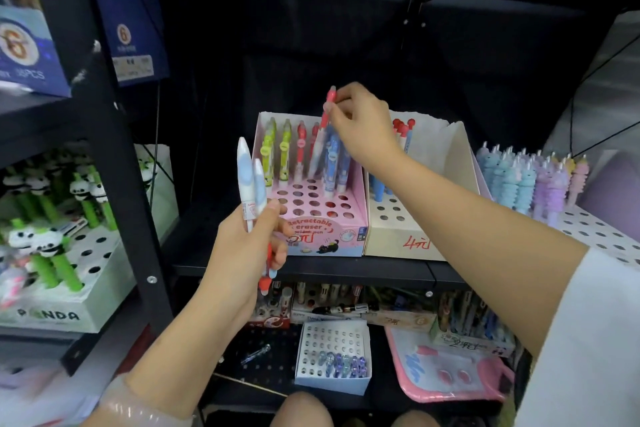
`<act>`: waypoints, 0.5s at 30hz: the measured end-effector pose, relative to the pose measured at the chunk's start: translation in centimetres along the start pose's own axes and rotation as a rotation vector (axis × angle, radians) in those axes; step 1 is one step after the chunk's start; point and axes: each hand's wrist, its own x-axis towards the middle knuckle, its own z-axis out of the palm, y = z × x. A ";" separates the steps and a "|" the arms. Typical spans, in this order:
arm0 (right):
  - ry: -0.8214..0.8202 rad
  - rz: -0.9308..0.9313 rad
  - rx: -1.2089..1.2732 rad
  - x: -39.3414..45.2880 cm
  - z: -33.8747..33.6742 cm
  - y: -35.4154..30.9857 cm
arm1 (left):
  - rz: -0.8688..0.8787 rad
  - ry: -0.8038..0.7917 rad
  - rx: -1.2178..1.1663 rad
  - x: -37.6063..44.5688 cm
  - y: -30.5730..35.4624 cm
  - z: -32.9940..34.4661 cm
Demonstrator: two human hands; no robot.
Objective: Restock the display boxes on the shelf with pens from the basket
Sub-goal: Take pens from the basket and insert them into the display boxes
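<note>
A pink display box (323,236) marked "Retractable eraser" stands on the black shelf, with green, red and blue pens upright in its back rows and several bare holes in front. My right hand (363,125) pinches the top of a red pen (325,121) that leans over the box's back rows. Lower left, my left hand (247,246) grips a bunch of pens (251,180): two pale blue-and-white ones point up, and a red one sticks out below my fingers. I cannot pick out a basket.
A cream display box (408,232) marked "4" sits right of the pink one, with pastel pens (530,180) further right on a white perforated surface. Green panda pens (62,211) fill the left shelf. Below are a white holed box (334,354) and a pink tray (450,374).
</note>
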 end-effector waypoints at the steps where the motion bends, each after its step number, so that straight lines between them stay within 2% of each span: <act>1: -0.006 0.001 -0.015 0.1 0.0 0.1 | -0.003 -0.006 -0.003 0.0 -0.1 0.0; 6: -0.231 0.072 -0.200 -0.2 0.8 0.9 | -0.011 -0.024 -0.007 0.3 -0.3 0.0; 10: -0.176 0.053 -0.398 0.0 1.4 0.4 | 0.000 -0.030 0.028 0.4 -0.6 -0.2; 12: -0.221 0.095 -0.507 0.3 1.3 0.3 | 0.007 -0.030 0.026 0.4 -0.6 -0.3; 15: -0.315 0.172 -0.529 0.4 1.3 0.1 | 0.018 -0.041 -0.038 0.3 -0.2 -0.3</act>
